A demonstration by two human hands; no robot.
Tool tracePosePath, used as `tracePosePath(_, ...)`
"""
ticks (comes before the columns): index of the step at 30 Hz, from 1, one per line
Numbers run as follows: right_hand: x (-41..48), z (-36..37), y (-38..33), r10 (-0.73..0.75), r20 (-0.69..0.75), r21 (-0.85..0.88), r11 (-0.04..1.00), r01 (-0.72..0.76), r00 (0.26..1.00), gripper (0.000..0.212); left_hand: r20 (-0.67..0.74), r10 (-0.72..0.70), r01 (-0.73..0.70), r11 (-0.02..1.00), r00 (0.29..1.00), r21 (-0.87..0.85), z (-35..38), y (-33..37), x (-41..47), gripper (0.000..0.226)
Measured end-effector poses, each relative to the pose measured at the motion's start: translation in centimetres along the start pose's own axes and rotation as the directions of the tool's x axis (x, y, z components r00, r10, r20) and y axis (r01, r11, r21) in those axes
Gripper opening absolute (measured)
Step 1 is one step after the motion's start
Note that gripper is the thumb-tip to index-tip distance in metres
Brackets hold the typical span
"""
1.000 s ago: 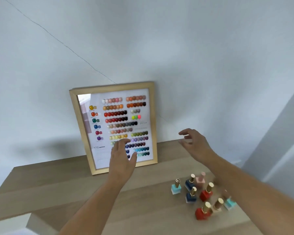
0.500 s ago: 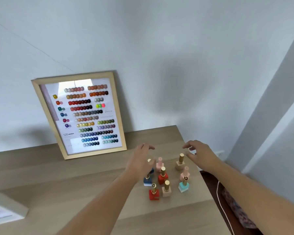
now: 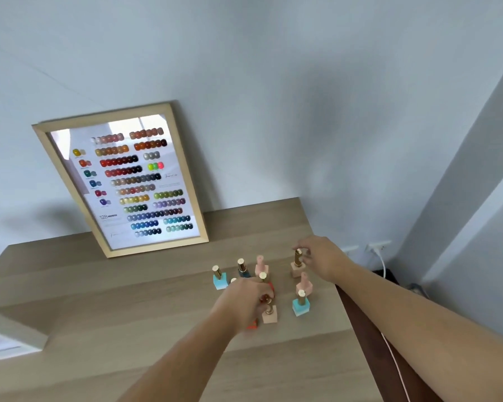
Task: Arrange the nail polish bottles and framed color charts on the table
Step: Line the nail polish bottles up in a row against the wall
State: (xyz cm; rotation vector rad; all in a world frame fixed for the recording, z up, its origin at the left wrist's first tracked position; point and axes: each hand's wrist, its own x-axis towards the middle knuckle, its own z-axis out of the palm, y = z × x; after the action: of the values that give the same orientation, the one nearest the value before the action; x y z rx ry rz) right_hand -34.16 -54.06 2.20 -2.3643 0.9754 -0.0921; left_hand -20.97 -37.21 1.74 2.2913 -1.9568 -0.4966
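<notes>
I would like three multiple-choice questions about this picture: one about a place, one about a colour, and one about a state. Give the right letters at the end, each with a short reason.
1. Where does the framed color chart stand?
A. flat on the table
B. leaning against the wall
C. on the floor

2. What colour is the base of the bottle at the left end of the group?
A. light blue
B. black
C. yellow

3. What is the right hand doing?
A. resting on the frame
B. hanging off the table
C. pinching the gold cap of the beige bottle

Answers: 1 B, the frame tilts back onto the wall. 2 A, its square base is light blue. 3 C, the fingertips close on that cap.
</notes>
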Motion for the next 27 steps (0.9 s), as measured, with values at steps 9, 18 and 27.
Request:
tracePosePath(9, 2.0, -0.3, 0.9, 0.053, -0.017, -0.003, 0.999, -0.053, 0.998, 0.022, -0.075, 0.124, -0.131, 0.987, 0.989, -0.089, -3.7, 0.8, 3.4, 0.018)
tracePosePath(18, 9.7, -3.6, 2.6, 0.057, -0.149, 0.106, 0.994, -0.042, 0.987, 0.018, -0.223, 0.083, -0.114, 0.985, 0.971, -0.133, -8.7, -2.0, 14.0, 0.018)
tracePosePath(27, 19.2, -3.7, 5.7, 0.126, -0.232, 0.174, 0.981, -0.086, 0.964, 0.021, -0.221, -0.034, -0.001, 0.988, 0.975, -0.155, -6.9, -6.0, 26.3, 0.015)
